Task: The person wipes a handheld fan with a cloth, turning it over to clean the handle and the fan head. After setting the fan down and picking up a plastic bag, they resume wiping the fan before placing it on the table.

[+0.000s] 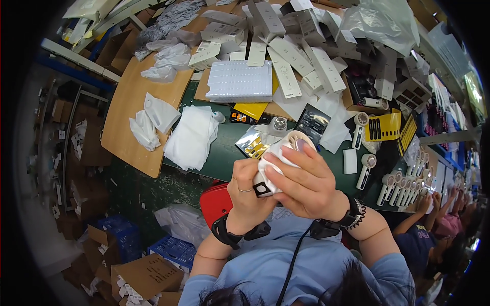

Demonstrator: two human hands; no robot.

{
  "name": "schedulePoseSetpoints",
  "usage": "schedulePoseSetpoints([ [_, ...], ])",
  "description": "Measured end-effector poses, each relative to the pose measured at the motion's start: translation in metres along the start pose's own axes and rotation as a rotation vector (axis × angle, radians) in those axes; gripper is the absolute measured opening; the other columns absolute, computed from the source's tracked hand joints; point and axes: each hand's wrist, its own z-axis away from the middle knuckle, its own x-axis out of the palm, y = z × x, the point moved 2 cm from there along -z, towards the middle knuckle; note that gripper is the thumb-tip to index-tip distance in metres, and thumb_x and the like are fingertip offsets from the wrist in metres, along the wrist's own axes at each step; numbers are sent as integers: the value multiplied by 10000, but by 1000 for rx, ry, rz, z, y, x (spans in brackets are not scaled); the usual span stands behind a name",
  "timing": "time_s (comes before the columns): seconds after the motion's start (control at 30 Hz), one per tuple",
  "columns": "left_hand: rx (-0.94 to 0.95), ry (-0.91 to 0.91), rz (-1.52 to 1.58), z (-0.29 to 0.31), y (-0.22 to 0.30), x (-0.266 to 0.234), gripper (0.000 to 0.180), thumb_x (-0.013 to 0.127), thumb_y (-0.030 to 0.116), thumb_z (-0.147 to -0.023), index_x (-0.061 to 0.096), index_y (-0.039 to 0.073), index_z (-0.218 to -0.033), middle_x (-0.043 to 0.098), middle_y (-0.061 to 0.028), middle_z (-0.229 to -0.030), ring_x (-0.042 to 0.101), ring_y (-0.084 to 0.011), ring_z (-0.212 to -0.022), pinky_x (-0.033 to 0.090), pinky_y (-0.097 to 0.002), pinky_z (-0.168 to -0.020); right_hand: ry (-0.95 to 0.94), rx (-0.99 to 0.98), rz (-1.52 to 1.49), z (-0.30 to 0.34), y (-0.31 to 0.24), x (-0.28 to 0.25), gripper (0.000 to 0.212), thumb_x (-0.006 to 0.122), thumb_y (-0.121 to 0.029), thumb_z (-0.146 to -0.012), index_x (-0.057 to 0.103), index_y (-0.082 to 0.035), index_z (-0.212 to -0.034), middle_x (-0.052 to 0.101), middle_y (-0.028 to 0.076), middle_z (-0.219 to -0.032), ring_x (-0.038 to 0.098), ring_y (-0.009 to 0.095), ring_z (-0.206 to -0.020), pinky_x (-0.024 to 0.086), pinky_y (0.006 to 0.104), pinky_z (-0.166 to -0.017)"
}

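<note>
Both hands are closed around a white handheld fan [295,138] held tilted above the table's front edge. Its round head points away from me; a black square patch with a pale round spot shows at the near end. My left hand [247,189] grips that lower end. My right hand [305,182] wraps the body from the right, its fingers lying across it. White material, perhaps a cloth, shows between the fingers, but I cannot tell it from the fan's body. Just beyond are a clear round cap [278,124] and a silver-and-yellow sheet [253,144].
White sheets [191,136] lie stacked at the left, beside clear bags [145,130] on a wooden board [121,127]. Several white boxes [286,66] pile up at the back. More fans [366,171] stand or lie to the right, where other people work. A red stool [216,202] is below.
</note>
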Motion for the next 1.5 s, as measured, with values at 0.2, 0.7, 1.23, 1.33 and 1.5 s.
schedulePoseSetpoints([
  [0.2,-57,-19,15,2,-1,0,517,743,34,-598,448,52,-1022,537,-136,-880,551,-295,-739,463,-347,-618,15,-83,-100,9,5,-5,280,663,-67,-717,655,-97,-996,650,65,-1041,601,232,-1000,387,398,-964],
  [0.7,32,40,-40,3,-2,-1,486,688,-43,-577,415,54,-967,472,-95,-895,469,-223,-797,388,-280,-697,223,315,-597,18,23,-44,216,638,-17,-756,663,-89,-958,679,110,-904,645,234,-788,484,323,-749],
  [1.23,-183,-198,-30,-1,-2,-20,361,686,-11,-635,482,29,-929,517,-94,-809,534,-211,-653,441,-291,-602,-205,-91,-16,-7,16,-12,436,677,-23,-666,598,-28,-1095,572,84,-1161,559,256,-1032,478,340,-852],
  [1.33,-241,-299,-57,-3,-4,-21,370,661,8,-636,482,18,-960,535,-143,-847,556,-334,-722,454,-361,-610,-236,-125,-53,2,24,-9,414,686,-19,-655,606,-7,-1061,569,98,-1161,553,279,-1066,493,351,-856],
  [1.5,-433,-312,6,9,-21,-14,353,659,28,-671,471,4,-969,542,-128,-843,578,-303,-740,459,-365,-620,-282,-306,-127,25,48,-12,346,682,-7,-669,626,9,-1009,559,127,-1164,561,282,-1065,505,346,-834],
])
